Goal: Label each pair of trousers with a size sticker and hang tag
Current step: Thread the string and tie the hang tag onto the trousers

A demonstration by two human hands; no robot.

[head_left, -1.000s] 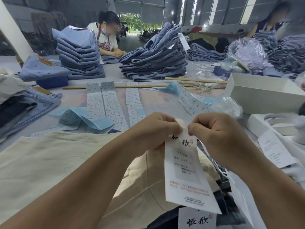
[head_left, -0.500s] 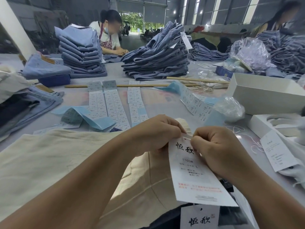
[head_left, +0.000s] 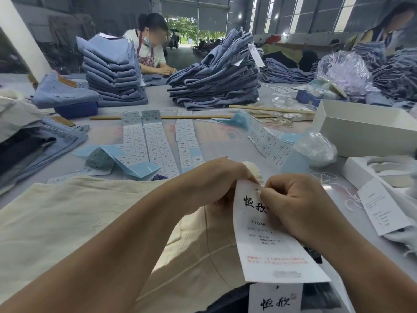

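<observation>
At six o'clock, cream trousers (head_left: 74, 222) lie spread across the table (head_left: 216, 136). The left hand (head_left: 216, 184) grips their waistband edge and the top of a white hang tag (head_left: 268, 242); the right hand (head_left: 300, 204) pinches the tag's upper corner from the three o'clock side. Sheets of size stickers (head_left: 153, 141) lie flat toward twelve o'clock, with two stacks of folded blue jeans (head_left: 216, 82) beyond. A white box (head_left: 365, 129) sits at two o'clock, a second tag (head_left: 277, 299) at five.
</observation>
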